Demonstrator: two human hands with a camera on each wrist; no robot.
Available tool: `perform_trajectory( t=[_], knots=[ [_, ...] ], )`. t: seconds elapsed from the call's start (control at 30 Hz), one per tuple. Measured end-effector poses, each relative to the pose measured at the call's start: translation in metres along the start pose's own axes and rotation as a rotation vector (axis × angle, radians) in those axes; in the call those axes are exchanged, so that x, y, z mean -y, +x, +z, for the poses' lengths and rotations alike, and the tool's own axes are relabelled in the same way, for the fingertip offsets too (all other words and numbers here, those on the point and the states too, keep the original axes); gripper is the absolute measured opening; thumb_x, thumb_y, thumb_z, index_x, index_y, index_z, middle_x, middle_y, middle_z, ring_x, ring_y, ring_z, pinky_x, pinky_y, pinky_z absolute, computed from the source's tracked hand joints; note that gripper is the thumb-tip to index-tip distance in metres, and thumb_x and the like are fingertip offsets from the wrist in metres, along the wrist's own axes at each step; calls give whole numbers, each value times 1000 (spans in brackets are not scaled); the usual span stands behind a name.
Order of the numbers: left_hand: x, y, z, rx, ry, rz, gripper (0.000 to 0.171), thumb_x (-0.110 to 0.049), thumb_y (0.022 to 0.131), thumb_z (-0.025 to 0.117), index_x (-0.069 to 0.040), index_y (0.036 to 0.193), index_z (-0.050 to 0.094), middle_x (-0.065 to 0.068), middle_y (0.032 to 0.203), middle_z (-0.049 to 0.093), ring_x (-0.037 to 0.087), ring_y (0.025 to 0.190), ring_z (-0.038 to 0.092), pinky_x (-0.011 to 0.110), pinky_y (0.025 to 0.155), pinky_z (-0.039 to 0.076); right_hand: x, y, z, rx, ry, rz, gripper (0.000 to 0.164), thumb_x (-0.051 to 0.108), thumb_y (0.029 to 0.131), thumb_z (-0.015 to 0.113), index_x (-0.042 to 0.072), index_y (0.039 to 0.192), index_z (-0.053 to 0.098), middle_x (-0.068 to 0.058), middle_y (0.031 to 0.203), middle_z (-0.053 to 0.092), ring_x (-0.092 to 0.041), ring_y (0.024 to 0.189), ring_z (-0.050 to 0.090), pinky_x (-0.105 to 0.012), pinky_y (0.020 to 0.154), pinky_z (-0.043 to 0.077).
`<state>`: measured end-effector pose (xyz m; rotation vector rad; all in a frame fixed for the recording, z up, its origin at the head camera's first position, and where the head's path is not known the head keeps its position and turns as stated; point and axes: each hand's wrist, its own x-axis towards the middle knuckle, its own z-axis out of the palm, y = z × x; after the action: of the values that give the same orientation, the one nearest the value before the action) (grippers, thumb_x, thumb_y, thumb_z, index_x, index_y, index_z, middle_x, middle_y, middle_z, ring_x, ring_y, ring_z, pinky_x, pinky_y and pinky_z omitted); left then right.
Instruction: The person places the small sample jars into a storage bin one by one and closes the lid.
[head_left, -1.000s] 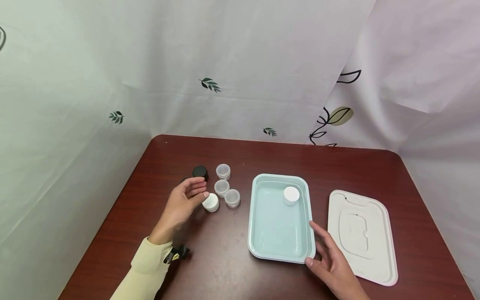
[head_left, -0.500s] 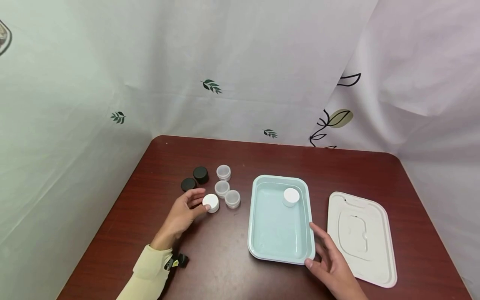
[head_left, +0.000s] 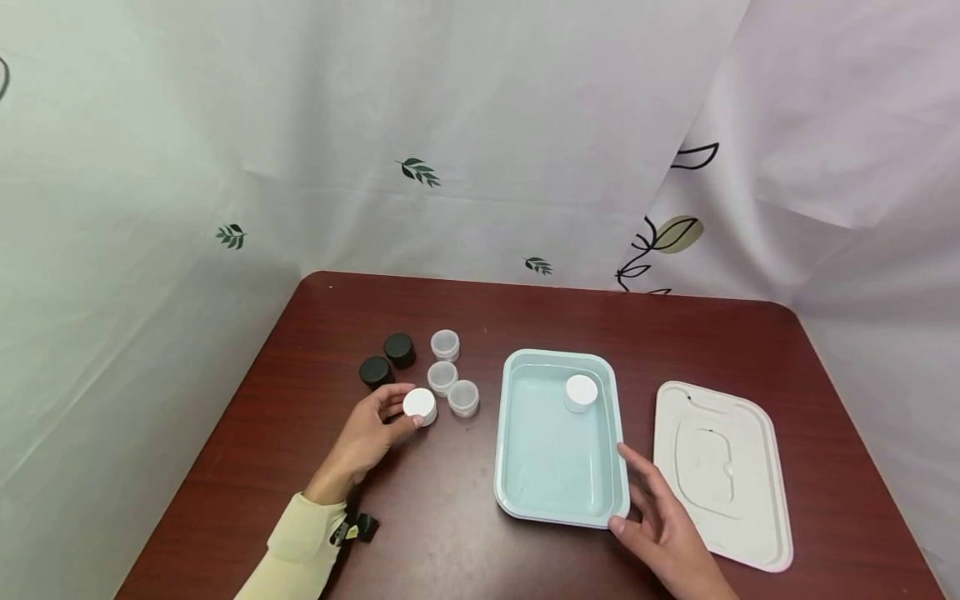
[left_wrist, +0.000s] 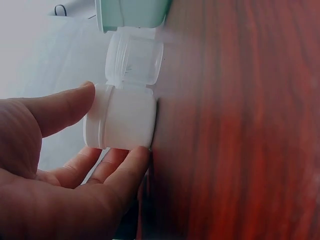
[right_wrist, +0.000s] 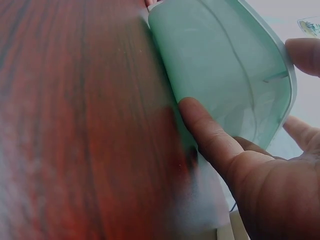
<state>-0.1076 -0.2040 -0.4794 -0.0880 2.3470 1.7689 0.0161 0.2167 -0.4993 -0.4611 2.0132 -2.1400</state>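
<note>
Beside the clear jars, my left hand (head_left: pixel 367 433) grips a small white screw-top jar (head_left: pixel 419 405) that stands on the table. In the left wrist view the thumb is at the jar's lid and the fingers lie along its side, down to its base. A second white jar (head_left: pixel 581 392) stands inside a pale green plastic container (head_left: pixel 517 500), toward its far right corner. My right hand (head_left: pixel 667 525) holds that container's near right corner. Its thumb is on the near edge and its fingers lie against the right wall.
Two black-lidded jars (head_left: pixel 399 350) stand just beyond the left hand. Several clear jars (head_left: pixel 445 344) stand close to the held jar's right. A white lid (head_left: pixel 720 475) lies flat right of the container. Curtains (head_left: pixel 480 125) rise behind the dark red table (head_left: pixel 442 533).
My left hand has come down from over the black jars and taken hold of the white jar. The right hand stays on the container's corner.
</note>
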Motion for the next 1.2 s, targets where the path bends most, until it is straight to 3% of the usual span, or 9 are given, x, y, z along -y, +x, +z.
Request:
perform_trajectory(
  t=[0.27,0.67,1.0,1.2],
  knots=[
    [-4,0,-5,-6,3,10,52,-3,95,76,0,144,57,23,136,65,30,125,66,15,85,54,2,1,1,-19,-20,30,82,-12,101,57,9,169,16,-29,164,32,-14,142,56,-35,99,60],
    [-41,-12,-11,10,35,103,52,-7,95,79,-6,143,59,19,136,67,35,127,67,18,88,56,9,2,0,-13,-42,42,82,-11,100,59,10,168,18,-34,162,32,-14,141,57,-34,97,61],
    [-75,-7,15,106,62,165,51,-16,95,80,-12,142,61,10,138,69,28,127,69,28,97,56,8,3,-1,-3,-36,38,83,-11,101,59,10,169,17,-32,163,32,-14,142,57,-35,98,60],
    [-92,3,42,186,67,196,50,-13,94,80,-12,141,63,9,135,70,28,126,69,30,92,59,8,2,-1,0,-30,39,82,-12,100,58,11,168,18,-27,165,33,-14,143,56,-36,98,60]
  ],
)
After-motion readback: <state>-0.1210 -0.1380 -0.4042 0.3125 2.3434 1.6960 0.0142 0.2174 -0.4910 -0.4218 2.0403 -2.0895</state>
